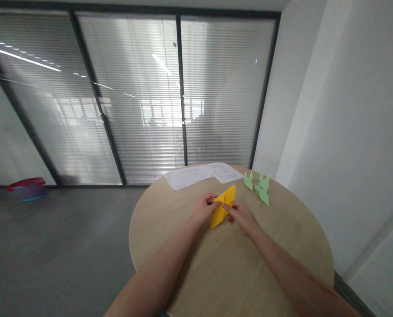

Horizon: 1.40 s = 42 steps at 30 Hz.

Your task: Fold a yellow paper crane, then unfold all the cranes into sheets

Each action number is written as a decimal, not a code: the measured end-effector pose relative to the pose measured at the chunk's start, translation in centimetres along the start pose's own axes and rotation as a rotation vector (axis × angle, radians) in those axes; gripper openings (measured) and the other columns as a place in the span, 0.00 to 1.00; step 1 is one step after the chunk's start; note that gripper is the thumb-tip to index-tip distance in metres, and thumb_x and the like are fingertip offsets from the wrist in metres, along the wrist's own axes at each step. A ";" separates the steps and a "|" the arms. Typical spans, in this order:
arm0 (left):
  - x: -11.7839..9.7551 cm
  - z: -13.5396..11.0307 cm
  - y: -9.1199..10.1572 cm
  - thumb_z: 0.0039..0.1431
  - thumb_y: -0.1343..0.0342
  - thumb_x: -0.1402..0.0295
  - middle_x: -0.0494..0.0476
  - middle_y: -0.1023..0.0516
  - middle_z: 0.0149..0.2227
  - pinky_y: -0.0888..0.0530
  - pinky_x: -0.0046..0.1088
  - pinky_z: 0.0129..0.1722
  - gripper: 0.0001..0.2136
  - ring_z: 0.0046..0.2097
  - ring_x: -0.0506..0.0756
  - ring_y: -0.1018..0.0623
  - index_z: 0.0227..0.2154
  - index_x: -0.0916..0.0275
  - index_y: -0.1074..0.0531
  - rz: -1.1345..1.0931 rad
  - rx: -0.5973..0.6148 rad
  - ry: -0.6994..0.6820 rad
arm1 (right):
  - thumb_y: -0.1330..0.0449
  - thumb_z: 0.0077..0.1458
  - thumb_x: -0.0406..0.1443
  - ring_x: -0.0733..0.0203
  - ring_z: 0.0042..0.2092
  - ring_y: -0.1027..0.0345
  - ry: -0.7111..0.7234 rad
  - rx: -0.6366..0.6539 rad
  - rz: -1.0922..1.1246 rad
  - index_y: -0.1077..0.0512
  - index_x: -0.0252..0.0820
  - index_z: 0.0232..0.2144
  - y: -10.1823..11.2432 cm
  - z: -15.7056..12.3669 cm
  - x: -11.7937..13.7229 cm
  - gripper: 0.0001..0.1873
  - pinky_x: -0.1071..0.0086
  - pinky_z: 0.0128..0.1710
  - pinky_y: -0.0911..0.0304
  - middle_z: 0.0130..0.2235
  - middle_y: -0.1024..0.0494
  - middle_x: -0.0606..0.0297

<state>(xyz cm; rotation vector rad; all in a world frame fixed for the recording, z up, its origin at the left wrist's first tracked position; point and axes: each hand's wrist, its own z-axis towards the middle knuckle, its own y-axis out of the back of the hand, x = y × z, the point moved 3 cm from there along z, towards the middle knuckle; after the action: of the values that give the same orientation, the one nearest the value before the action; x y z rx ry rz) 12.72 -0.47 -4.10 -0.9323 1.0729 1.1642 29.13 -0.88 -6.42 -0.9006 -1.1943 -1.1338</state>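
A piece of folded yellow paper (229, 194), roughly diamond-shaped with pointed ends, is held tilted above the round wooden table (163, 229). My left hand (205, 208) grips its left side, thumb on the front and fingers partly hidden behind. From the right, my right hand (243, 216) pinches the same paper with the thumb near its middle. Both thumbs almost meet at the central crease. Beyond my right hand lie light green folded paper figures (262, 193), with a smaller green one (248, 180) beside them.
White sheets (188, 176) and a printed page (225, 172) lie at the table's far edge. A red and blue basket (27, 190) stands on the grey floor at far left. Glass panels with blinds (143, 88) rise behind, and a white wall (354, 132) is on the right.
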 end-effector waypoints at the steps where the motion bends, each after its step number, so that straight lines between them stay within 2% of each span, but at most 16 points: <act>1: -0.2 -0.1 0.0 0.47 0.30 0.58 0.56 0.22 0.29 0.31 0.31 0.32 0.18 0.31 0.54 0.24 0.37 0.63 0.26 0.002 -0.012 -0.003 | 0.36 0.52 0.52 0.66 0.23 0.36 -0.004 -0.004 0.004 0.25 0.40 0.34 0.1 0.0 0.0 0.21 0.73 0.21 0.42 0.31 0.22 0.63; 6: -1.3 -0.6 -0.2 0.47 0.31 0.54 0.57 0.22 0.29 0.33 0.28 0.29 0.20 0.29 0.52 0.26 0.33 0.66 0.25 0.066 -0.020 -0.012 | 0.37 0.52 0.50 0.65 0.23 0.35 -0.026 -0.014 -0.012 0.24 0.40 0.34 0.2 0.0 -0.1 0.19 0.72 0.21 0.42 0.31 0.21 0.62; 12: -1.5 -0.6 0.1 0.49 0.33 0.51 0.55 0.23 0.27 0.33 0.29 0.31 0.20 0.29 0.52 0.27 0.29 0.66 0.24 0.154 -0.039 -0.030 | 0.36 0.51 0.48 0.65 0.24 0.35 -0.043 0.081 -0.002 0.25 0.39 0.32 -0.5 -0.2 0.2 0.17 0.73 0.22 0.43 0.28 0.22 0.63; 26: -0.2 -0.2 0.5 0.52 0.39 0.58 0.53 0.25 0.26 0.33 0.28 0.29 0.13 0.29 0.52 0.28 0.27 0.64 0.26 0.215 -0.118 0.016 | 0.36 0.52 0.46 0.66 0.22 0.36 -0.087 0.161 -0.110 0.25 0.39 0.29 -1.1 -0.9 1.2 0.15 0.73 0.20 0.43 0.26 0.22 0.64; 34: -1.1 -0.4 0.4 0.54 0.41 0.58 0.52 0.26 0.26 0.33 0.29 0.32 0.12 0.30 0.52 0.28 0.26 0.64 0.26 0.230 -0.132 -0.021 | 0.35 0.52 0.42 0.65 0.22 0.35 -0.108 0.166 -0.090 0.24 0.38 0.29 -1.2 -1.1 1.4 0.12 0.74 0.21 0.43 0.25 0.23 0.65; 37: -1.5 -0.6 0.4 0.53 0.40 0.55 0.53 0.25 0.26 0.33 0.29 0.31 0.15 0.29 0.52 0.28 0.28 0.65 0.25 0.221 -0.109 -0.016 | 0.35 0.52 0.43 0.66 0.21 0.36 -0.110 0.147 -0.071 0.24 0.38 0.29 -1.1 -1.0 1.3 0.12 0.74 0.20 0.44 0.25 0.23 0.64; 42: -1.4 -0.7 0.2 0.50 0.36 0.50 0.54 0.25 0.25 0.34 0.28 0.29 0.19 0.27 0.52 0.28 0.29 0.65 0.24 0.189 -0.032 0.049 | 0.36 0.52 0.45 0.66 0.20 0.38 -0.097 0.014 -0.034 0.24 0.39 0.31 -0.3 -0.2 0.4 0.14 0.73 0.18 0.46 0.26 0.22 0.63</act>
<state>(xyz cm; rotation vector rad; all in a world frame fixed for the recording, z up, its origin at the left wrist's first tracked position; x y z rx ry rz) 12.35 -1.41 -2.93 -0.9027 1.2059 1.3221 28.89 -1.20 -6.10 -0.9369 -1.2996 -1.1182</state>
